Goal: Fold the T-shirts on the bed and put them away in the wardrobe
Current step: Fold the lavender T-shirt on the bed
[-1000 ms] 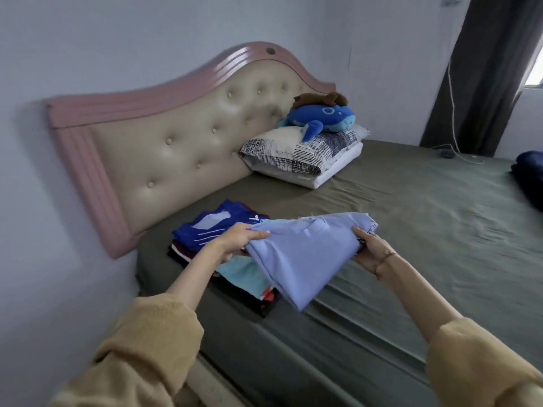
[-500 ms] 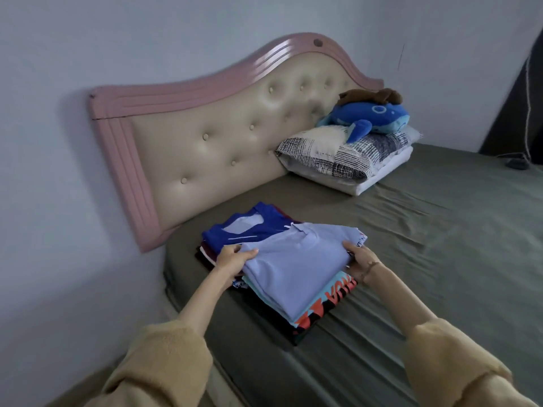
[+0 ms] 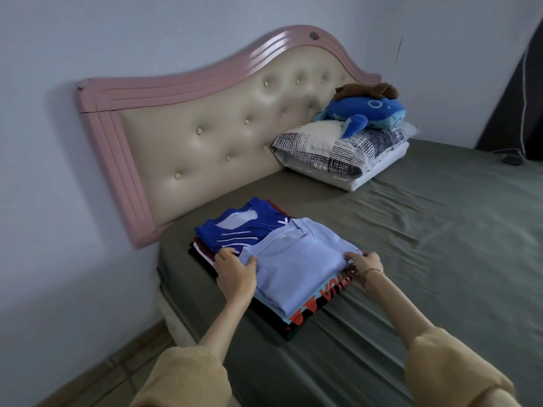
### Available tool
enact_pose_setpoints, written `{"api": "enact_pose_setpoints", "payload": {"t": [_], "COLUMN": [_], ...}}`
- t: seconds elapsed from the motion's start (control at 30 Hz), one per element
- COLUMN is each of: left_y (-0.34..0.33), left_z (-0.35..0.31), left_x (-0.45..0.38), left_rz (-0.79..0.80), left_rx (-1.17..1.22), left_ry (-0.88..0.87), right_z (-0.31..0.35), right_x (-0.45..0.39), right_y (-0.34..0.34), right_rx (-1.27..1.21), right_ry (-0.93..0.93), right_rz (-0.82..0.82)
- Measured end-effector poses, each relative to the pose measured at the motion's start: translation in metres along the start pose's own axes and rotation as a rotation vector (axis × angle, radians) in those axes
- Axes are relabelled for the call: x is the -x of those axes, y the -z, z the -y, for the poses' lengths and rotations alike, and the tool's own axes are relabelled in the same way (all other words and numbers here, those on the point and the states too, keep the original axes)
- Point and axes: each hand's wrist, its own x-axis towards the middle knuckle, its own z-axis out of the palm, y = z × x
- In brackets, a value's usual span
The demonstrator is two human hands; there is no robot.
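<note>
Small bedroom, pale walls, a bed [image 3: 411, 259] with an olive sheet and a pink padded headboard [image 3: 205, 127]. Up at the head there's a pillow [image 3: 329, 148] with a blue plush [image 3: 367, 111] on top.

The shirts are near the bed's left edge, in two overlapping stacks. The light blue shirt [image 3: 302, 265] lies folded on top of the near stack, and a royal blue shirt [image 3: 235, 230] tops the stack just behind it.

The person's left hand [image 3: 235, 274] grips the light blue shirt's left edge, thumb on top and fingers curled under. The right hand [image 3: 364, 264] pinches its right edge the same way (there's a bracelet on that wrist).

Handling-wise it's all soft, light cotton, so nothing's fragile, but it's floppy. Lifted by one corner, a fold would probably fall open. A stack this tall likely slides layer on layer too. Best bet seems to be both hands slid flat under the bottom shirt, from opposite sides, with thumbs pressing down on top, then carrying it level to the wardrobe (not in view here).
</note>
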Motion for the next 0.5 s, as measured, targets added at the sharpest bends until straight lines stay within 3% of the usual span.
{"api": "enact_pose_setpoints", "payload": {"t": [0.07, 0.17, 0.23, 0.37, 0.5], "left_y": [0.002, -0.002, -0.007, -0.033, -0.056], "left_z": [-0.003, -0.001, 0.000, 0.009, 0.013], "left_x": [0.009, 0.014, 0.012, 0.007, -0.003], "left_rz": [-0.065, 0.026, 0.104, 0.163, 0.114], "left_rx": [0.032, 0.166, 0.201, 0.296, 0.328], "left_ry": [0.179, 0.582, 0.757, 0.806, 0.799], "right_z": [0.005, 0.017, 0.027, 0.038, 0.055], "right_x": [0.004, 0.010, 0.010, 0.000, -0.010], "right_y": [0.004, 0.005, -0.001, -0.018, -0.032], "right_rx": [0.144, 0.295, 0.389, 0.648, 0.744], "right_ry": [0.061, 0.140, 0.199, 0.206, 0.189], "right_rz": [-0.070, -0.080, -0.028, 0.085, 0.228]}}
